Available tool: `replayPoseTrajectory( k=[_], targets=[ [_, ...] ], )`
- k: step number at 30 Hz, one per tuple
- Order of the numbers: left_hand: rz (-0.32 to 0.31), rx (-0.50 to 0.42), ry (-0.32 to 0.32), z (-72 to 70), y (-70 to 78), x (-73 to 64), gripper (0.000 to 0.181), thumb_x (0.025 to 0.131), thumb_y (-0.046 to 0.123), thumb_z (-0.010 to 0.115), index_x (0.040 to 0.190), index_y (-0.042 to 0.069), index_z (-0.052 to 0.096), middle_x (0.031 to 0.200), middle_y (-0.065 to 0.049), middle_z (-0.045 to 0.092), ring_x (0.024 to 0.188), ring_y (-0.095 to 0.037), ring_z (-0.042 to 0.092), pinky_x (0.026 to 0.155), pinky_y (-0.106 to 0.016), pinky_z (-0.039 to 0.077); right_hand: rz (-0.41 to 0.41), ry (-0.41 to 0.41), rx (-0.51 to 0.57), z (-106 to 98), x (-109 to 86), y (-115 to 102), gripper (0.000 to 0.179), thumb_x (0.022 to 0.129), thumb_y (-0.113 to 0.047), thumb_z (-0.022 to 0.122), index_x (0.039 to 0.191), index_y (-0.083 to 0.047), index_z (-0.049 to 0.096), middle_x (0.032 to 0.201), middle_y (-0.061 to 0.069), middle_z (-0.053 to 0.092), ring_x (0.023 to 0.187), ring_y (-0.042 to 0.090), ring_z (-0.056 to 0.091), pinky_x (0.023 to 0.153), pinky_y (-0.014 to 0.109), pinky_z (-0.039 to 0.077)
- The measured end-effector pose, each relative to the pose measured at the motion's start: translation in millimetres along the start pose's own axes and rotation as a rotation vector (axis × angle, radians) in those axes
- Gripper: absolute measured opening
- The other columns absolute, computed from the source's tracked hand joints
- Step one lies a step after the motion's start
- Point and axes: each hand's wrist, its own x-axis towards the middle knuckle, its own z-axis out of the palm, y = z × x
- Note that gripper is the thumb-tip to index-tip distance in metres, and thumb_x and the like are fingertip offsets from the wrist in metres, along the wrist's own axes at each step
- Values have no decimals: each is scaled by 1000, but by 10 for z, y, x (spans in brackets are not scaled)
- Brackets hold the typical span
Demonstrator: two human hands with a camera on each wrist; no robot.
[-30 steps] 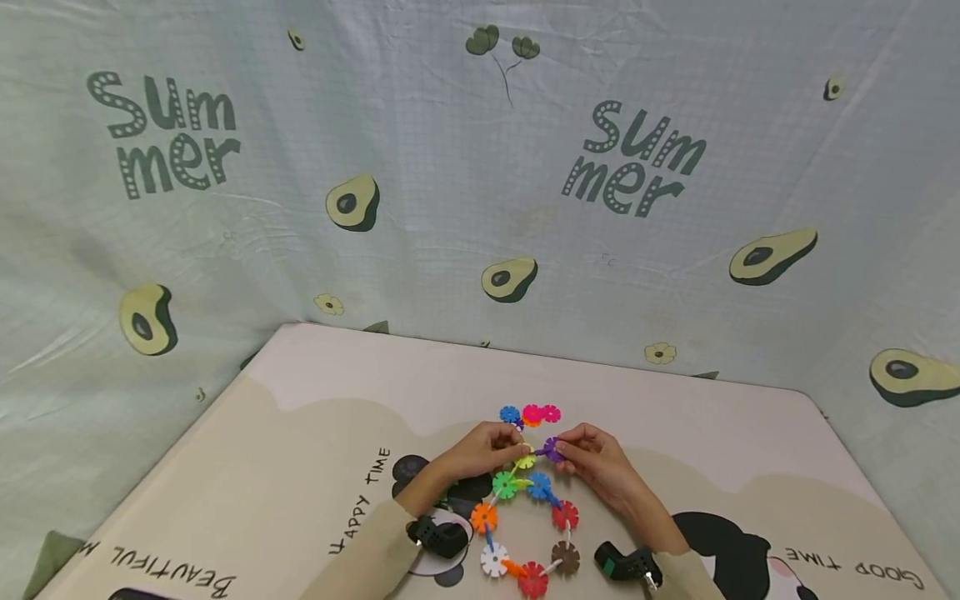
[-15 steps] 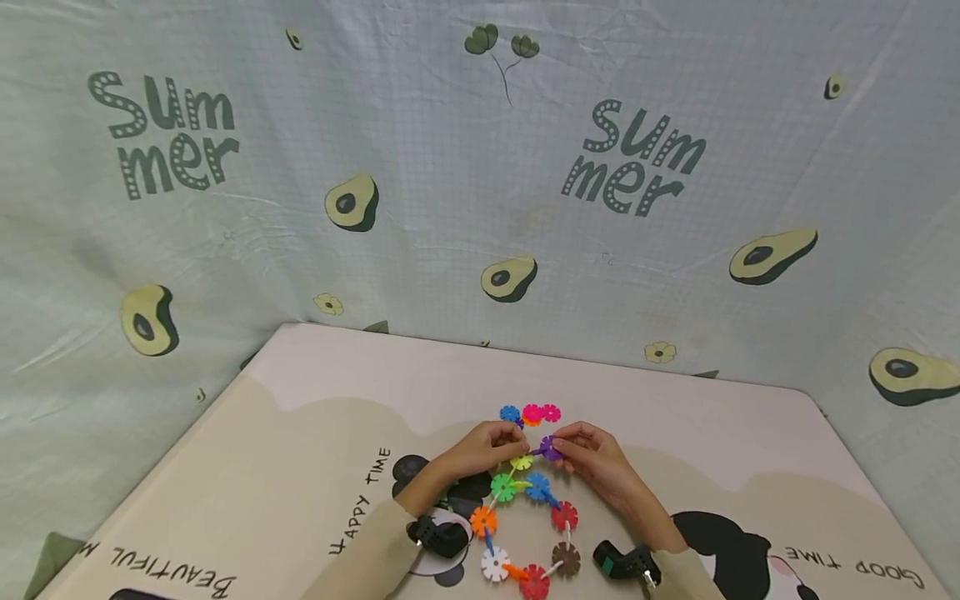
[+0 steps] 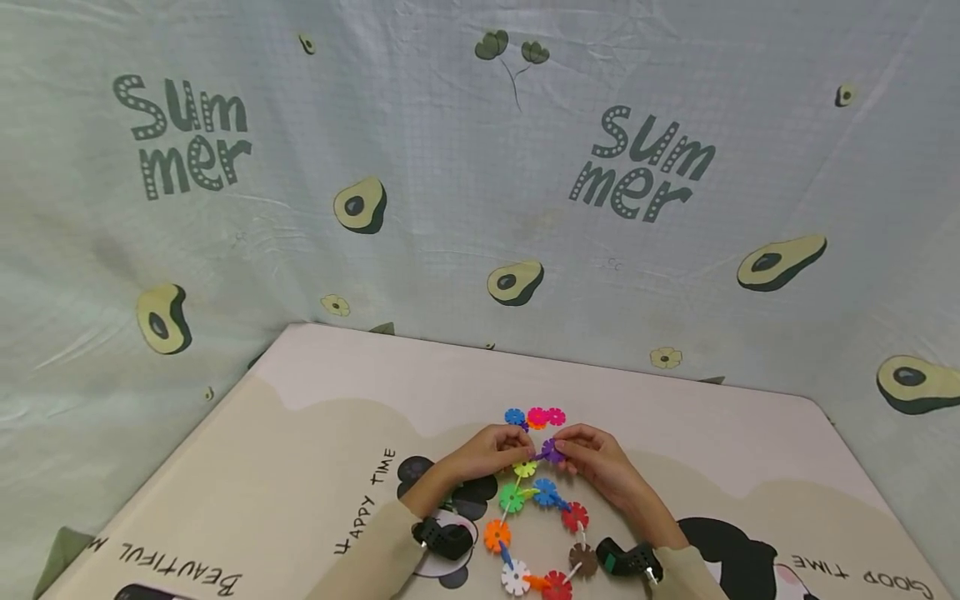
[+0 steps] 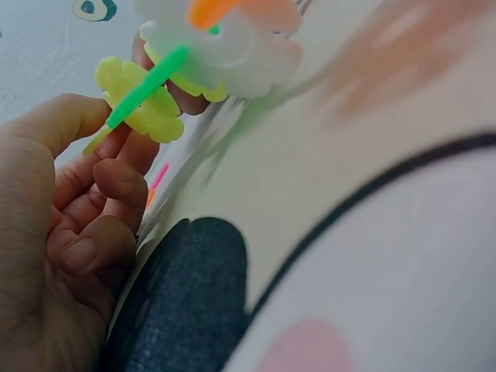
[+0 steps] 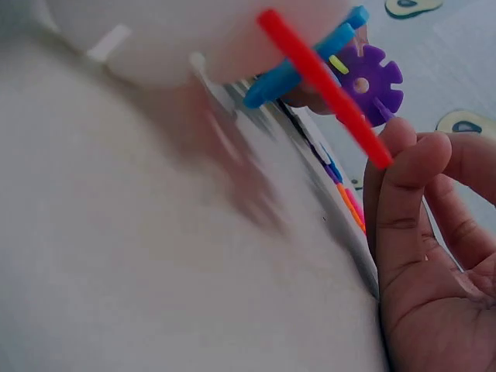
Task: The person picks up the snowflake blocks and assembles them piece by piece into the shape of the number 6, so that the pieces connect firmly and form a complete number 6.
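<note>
A ring of linked plastic snowflake discs hangs below both hands, with orange (image 3: 497, 536), white (image 3: 515, 577), brown (image 3: 582, 560) and blue (image 3: 545, 493) ones among them. Above its green disc (image 3: 512, 498) sits a yellow snowflake disc (image 3: 525, 467), also seen as a yellow disc (image 4: 143, 101) by the left thumb. My left hand (image 3: 491, 450) pinches at that yellow disc. Thumb and fingers of my right hand (image 3: 596, 458) grip a purple snowflake disc (image 3: 551, 451), which shows as a purple disc (image 5: 370, 84) past the fingertips. An edge-on purple piece (image 3: 538, 456) spans between the hands.
Just beyond the hands lies a group of discs: a blue disc (image 3: 514, 416), a pink disc (image 3: 556, 416) and others. The printed table mat (image 3: 337, 467) reaches back to a hanging avocado-print cloth (image 3: 450, 167). A dark object (image 3: 146, 592) shows at the front left edge.
The yellow disc sits lower under the left fingertips than a second ago, and the ring has shifted slightly down and right. Both hands stay close together. The head view has shifted a little.
</note>
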Motion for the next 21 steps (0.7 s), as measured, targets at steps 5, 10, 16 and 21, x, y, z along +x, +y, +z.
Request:
replayPoseTrajectory(
  k=[5,10,16,21],
  targets=[
    [-1,13,11,1,-179,61,19,98,8,53,101,-8,63,84,-11,61,64,-9,47,59,-20,42,-5,-46,-2,-9,25,-12,10,98,-7,56,102,-9,64,90,-1,66,74,8,62,68,18,51],
    [-13,33,17,14,-284,97,21,99,14,55,102,-3,66,89,-7,63,74,-7,51,68,-19,45,1,-92,-12,-37,39,3,13,98,-5,56,101,-12,66,90,-2,68,74,7,61,67,18,50],
    [-14,21,3,14,-281,98,20,98,15,57,99,-2,67,85,-3,62,73,-5,51,69,-18,44,15,-120,-95,-39,70,7,12,96,-6,60,105,-5,67,89,0,68,72,7,59,66,19,51],
    [3,33,-4,17,-283,96,17,97,11,59,98,-4,66,82,-4,61,69,-4,50,66,-17,43,12,-119,-184,-18,79,-16,23,96,-10,62,110,8,62,87,1,67,70,8,59,66,20,51]
  ],
)
